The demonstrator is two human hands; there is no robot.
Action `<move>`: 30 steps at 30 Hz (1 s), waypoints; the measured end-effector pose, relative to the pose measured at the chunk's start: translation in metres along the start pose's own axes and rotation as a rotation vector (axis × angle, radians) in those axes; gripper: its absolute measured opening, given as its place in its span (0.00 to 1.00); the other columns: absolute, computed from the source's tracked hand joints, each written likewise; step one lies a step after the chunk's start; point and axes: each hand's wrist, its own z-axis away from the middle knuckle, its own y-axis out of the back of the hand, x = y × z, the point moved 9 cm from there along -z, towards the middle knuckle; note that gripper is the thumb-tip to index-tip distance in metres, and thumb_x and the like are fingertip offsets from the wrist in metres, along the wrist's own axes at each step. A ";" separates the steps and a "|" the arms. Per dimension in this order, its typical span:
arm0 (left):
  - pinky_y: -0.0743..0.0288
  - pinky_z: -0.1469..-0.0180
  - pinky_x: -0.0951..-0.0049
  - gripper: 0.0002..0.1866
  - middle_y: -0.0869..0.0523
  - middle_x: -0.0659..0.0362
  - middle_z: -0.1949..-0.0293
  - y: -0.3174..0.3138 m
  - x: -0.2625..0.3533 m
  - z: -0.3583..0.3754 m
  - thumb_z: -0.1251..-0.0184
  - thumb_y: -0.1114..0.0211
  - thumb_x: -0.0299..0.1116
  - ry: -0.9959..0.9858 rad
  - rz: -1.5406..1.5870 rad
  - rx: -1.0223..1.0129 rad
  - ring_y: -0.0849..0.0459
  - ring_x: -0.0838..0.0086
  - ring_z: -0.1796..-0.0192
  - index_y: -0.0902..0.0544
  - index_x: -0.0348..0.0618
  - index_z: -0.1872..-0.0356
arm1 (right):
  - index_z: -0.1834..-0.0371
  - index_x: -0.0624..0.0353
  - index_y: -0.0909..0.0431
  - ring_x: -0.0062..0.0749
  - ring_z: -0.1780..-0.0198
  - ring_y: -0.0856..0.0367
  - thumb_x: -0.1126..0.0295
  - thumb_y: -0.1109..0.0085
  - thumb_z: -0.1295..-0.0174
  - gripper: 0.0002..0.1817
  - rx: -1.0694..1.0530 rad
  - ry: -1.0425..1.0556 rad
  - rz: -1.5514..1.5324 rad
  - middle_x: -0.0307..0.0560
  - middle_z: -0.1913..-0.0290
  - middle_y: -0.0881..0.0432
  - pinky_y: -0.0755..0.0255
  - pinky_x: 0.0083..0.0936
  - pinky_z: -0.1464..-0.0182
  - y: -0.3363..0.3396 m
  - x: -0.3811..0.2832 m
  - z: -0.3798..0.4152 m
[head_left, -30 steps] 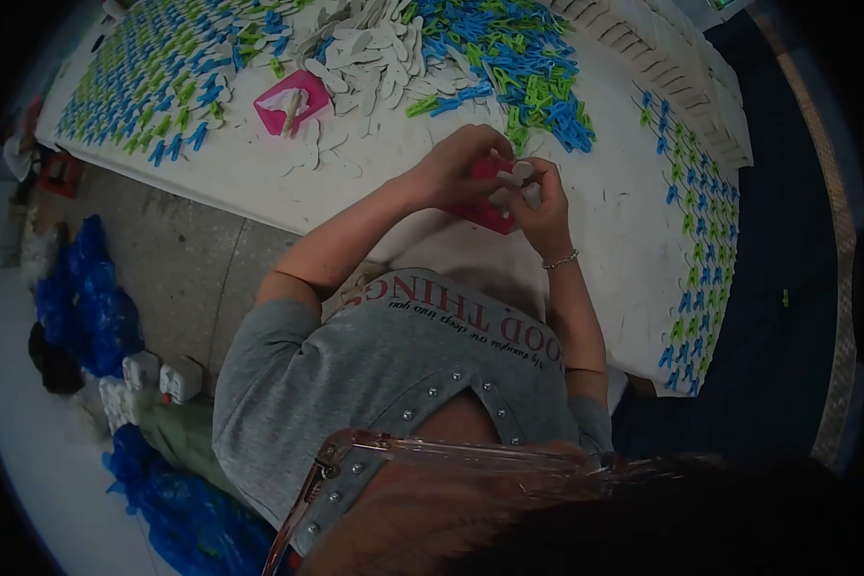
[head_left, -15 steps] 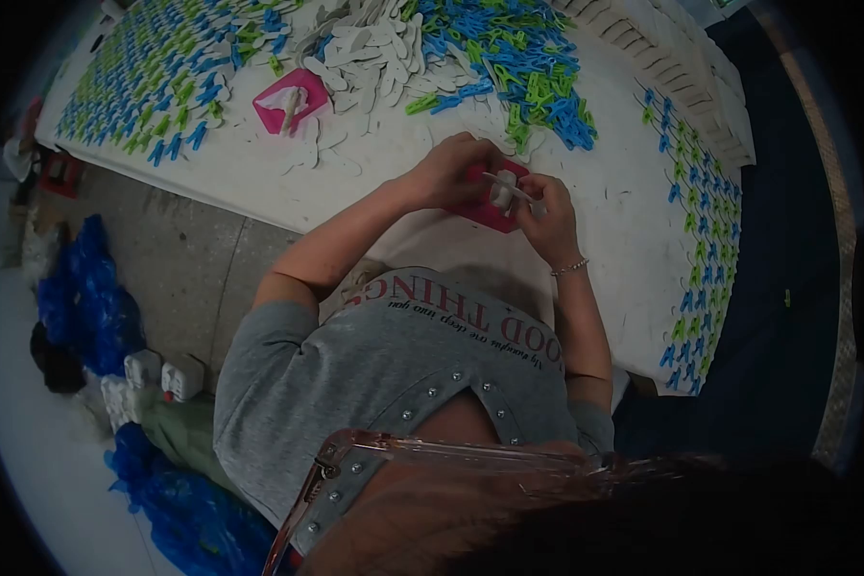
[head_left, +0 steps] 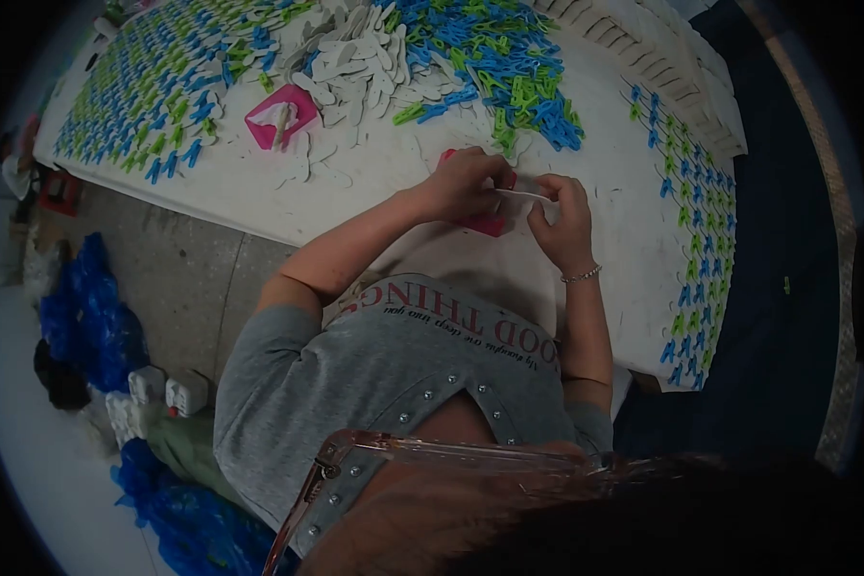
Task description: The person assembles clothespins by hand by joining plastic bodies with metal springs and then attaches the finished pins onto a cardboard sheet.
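Handling a thin white strip wants steadiness, I judge, my left hand pinching it, my right hand half-open by its right end.

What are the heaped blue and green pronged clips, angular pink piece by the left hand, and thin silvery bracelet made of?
Blue and green pronged clips: likely moulded plastic, apparently smooth; saturated colour, repeated shape.
Angular pink piece: maybe plastic; even colour, straight edge, finish too dim to tell.
Thin silvery bracelet: probably metal or beads, shiny; small bright glints.
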 end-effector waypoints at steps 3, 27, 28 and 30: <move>0.27 0.60 0.64 0.11 0.18 0.58 0.70 -0.013 0.008 -0.009 0.54 0.33 0.29 -0.030 0.042 -0.012 0.22 0.61 0.63 0.22 0.46 0.67 | 0.56 0.60 0.26 0.33 0.61 0.25 0.81 0.42 0.53 0.18 -0.026 -0.001 0.018 0.45 0.62 0.25 0.28 0.26 0.55 0.011 -0.007 -0.004; 0.30 0.54 0.80 0.21 0.25 0.65 0.61 0.016 -0.069 0.002 0.43 0.41 0.16 0.351 0.902 0.153 0.25 0.82 0.58 0.31 0.44 0.49 | 0.70 0.62 0.22 0.19 0.71 0.26 0.69 0.39 0.38 0.08 0.093 -0.560 -0.171 0.35 0.75 0.21 0.30 0.20 0.67 0.003 0.127 0.001; 0.31 0.57 0.83 0.20 0.30 0.68 0.64 0.013 -0.070 0.002 0.42 0.42 0.15 0.366 0.946 0.130 0.28 0.85 0.61 0.31 0.45 0.49 | 0.68 0.62 0.22 0.19 0.68 0.25 0.72 0.38 0.39 0.05 0.117 -0.546 -0.266 0.35 0.71 0.20 0.30 0.20 0.64 0.008 0.115 0.003; 0.31 0.58 0.83 0.21 0.31 0.68 0.65 0.014 -0.065 0.003 0.43 0.42 0.15 0.374 0.967 0.125 0.28 0.84 0.61 0.31 0.46 0.50 | 0.65 0.61 0.23 0.19 0.65 0.24 0.74 0.38 0.39 0.04 0.125 -0.526 -0.383 0.36 0.67 0.20 0.29 0.19 0.60 0.009 0.087 0.005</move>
